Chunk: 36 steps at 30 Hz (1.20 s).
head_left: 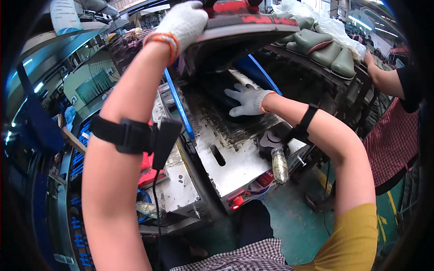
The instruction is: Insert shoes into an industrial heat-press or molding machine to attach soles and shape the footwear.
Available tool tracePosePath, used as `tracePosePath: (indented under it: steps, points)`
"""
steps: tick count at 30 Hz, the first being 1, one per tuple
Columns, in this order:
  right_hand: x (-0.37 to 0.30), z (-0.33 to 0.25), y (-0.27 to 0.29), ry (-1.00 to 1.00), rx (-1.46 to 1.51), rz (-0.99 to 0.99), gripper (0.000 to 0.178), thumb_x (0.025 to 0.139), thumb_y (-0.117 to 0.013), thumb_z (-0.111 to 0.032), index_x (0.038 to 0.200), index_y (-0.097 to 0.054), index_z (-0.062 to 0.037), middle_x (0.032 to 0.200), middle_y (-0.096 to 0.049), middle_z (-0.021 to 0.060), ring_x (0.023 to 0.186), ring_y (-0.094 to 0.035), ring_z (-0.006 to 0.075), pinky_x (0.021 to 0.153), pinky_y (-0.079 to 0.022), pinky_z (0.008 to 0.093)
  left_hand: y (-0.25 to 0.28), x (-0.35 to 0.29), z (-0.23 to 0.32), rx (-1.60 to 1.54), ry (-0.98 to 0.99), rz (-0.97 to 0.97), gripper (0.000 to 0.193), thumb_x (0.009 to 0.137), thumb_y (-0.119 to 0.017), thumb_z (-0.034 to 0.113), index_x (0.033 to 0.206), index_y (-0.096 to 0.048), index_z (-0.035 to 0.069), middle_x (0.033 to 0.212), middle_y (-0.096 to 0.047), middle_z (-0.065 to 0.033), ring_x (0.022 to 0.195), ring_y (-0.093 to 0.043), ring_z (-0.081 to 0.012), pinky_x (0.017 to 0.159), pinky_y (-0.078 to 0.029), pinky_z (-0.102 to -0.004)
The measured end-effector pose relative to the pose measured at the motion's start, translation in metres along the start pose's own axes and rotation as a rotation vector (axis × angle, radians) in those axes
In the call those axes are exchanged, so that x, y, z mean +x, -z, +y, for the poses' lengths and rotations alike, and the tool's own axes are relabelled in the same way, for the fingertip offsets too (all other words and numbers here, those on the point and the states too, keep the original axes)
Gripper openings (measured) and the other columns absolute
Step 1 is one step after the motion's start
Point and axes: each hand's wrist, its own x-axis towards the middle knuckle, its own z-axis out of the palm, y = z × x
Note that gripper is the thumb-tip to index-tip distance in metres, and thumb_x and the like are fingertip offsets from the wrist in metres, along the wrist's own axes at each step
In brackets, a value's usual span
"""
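My left hand point(184, 21), in a white knit glove with an orange cuff, is closed on the upper left edge of a raised, tilted machine lid point(246, 30). Red parts show along the lid's top, and its underside is dark. Below it, my right hand point(248, 99), gloved the same way, reaches over the black, stained machine bed point(219, 106). Its fingers are spread and it holds nothing; whether the palm touches the bed I cannot tell. Between my arms lies the worn white worktop point(235, 165), with a slot cut in it.
Blue bars point(180, 106) flank the bed. A tape-wrapped handle point(280, 167) sticks out at the front right, near a lit red button point(237, 201). Several green clog-like shoes point(314, 45) lie on a rack at the back right. Another person's arm point(384, 79) reaches in beside them.
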Motion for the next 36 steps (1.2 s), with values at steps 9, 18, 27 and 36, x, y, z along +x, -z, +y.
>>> tracePosePath:
  steps: [9,18,27,36]
  points:
    - [-0.179,-0.044,0.011,0.266,0.187,0.285,0.043,0.097,-0.064,-0.036,0.128,-0.072,-0.0084,0.112,-0.073,0.02,0.109,-0.069,0.0385,0.1,-0.053,0.0478,0.013,-0.085,0.166,-0.613,0.629,-0.005,0.052,0.101,-0.052,0.031,0.152,-0.051,0.019,0.103,-0.073,-0.031,0.095,-0.071,-0.0494,0.084,-0.055,-0.0583]
    - [-0.237,-0.065,-0.086,0.347,0.004,0.804,0.03,0.075,-0.081,-0.018,0.103,-0.072,-0.0119,0.11,-0.07,0.0066,0.11,-0.067,0.0302,0.096,-0.054,0.0466,-0.022,-0.181,0.256,-0.485,0.629,-0.128,0.068,0.087,-0.063,0.009,0.153,-0.047,0.001,0.131,-0.065,-0.0263,0.106,-0.067,-0.0425,0.095,-0.053,-0.0505]
    - [-0.235,-0.041,-0.102,0.404,-0.231,1.071,0.03,0.07,-0.073,-0.012,0.1,-0.068,-0.0106,0.103,-0.068,0.0064,0.106,-0.071,0.0277,0.069,-0.061,0.0359,-0.034,-0.197,0.281,-0.488,0.638,-0.137,0.068,0.082,-0.064,0.008,0.148,-0.051,-0.001,0.134,-0.064,-0.0243,0.119,-0.062,-0.0413,0.105,-0.048,-0.0479]
    - [-0.229,-0.02,-0.117,0.243,-0.232,1.226,0.039,0.075,-0.065,0.005,0.108,-0.065,-0.0153,0.102,-0.072,0.0063,0.092,-0.073,0.0297,0.072,-0.059,0.0403,-0.049,-0.211,0.276,-0.361,0.563,-0.21,0.076,0.089,-0.064,0.019,0.159,-0.04,0.002,0.15,-0.056,-0.0203,0.139,-0.053,-0.0385,0.117,-0.039,-0.0491]
